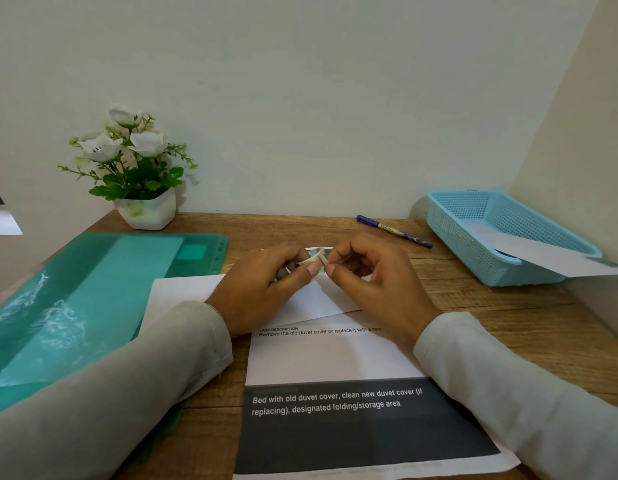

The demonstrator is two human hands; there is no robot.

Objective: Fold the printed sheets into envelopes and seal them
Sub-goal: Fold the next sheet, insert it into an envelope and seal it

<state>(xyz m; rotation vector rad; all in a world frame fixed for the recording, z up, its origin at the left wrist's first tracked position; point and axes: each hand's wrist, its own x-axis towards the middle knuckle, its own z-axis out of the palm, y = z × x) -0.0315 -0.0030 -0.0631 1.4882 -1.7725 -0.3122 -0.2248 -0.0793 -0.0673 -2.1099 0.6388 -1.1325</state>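
White envelope [300,303] lies mid-counter [508,323], overlapping the top of the printed sheet [335,358]. Just above it, left hand [262,289] and right hand [370,278] each have fingers pinched on a small whitish strip [316,260]. Green folder [93,289] left, blue basket [474,251] and pen [394,232] right.

The sheet [332,358] bears, on its white part, the small heading "TASK DESCRIPTION" and under it "Remove the old duvet cover or replace it with a new". Its dark band [352,438] reads, in white, "Bed with old duvet cover, clean new duvet cover (if replacing), designated folding/storage area". The lettering on the pen [392,231] is too small to read.
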